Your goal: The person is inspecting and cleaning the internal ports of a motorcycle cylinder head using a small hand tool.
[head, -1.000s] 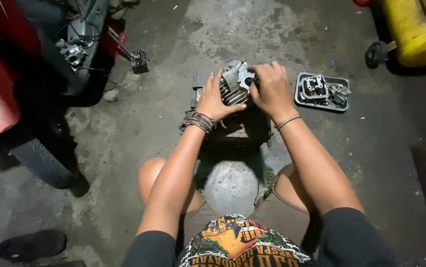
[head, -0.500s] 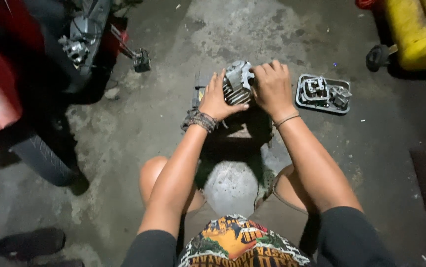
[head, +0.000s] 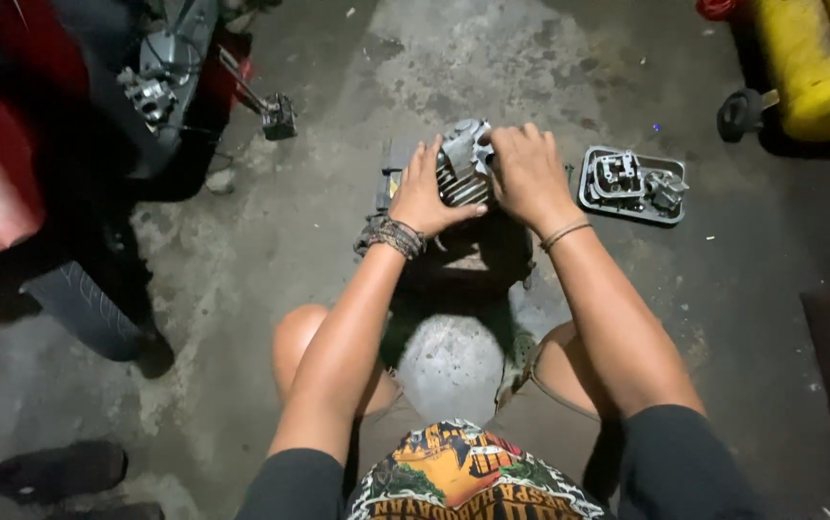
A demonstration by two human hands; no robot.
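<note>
A grey finned engine cylinder (head: 463, 164) sits on the concrete floor (head: 270, 289) just in front of the person's knees, on a dark block whose form is lost in shadow. The left hand (head: 426, 197) holds its near left side, fingers (head: 431, 154) curled up over the fins; the right hand (head: 527, 173) covers its right end, fingers folded down tight on the metal. Both hands grip the cylinder.

Just right of the cylinder lies a shallow grey rectangular tray (head: 632, 185) with small metal engine parts inside. Behind the cylinder's left edge a flat grey box-like thing with a yellow spot peeks out; what it is cannot be told. Further right and beyond the cylinder, at the picture's corner, stands a yellow tank (head: 815, 67) with a black wheel (head: 737, 114). Well left of the cylinder a red motorcycle (head: 58, 144) leans, its footpeg (head: 278, 116) pointing toward the cylinder. A black shoe (head: 53, 470) lies far to the near left.

Against the pictures from a second and half a second ago, the hands keep the same hold on the cylinder; the tray, tank and motorcycle lie as before.
</note>
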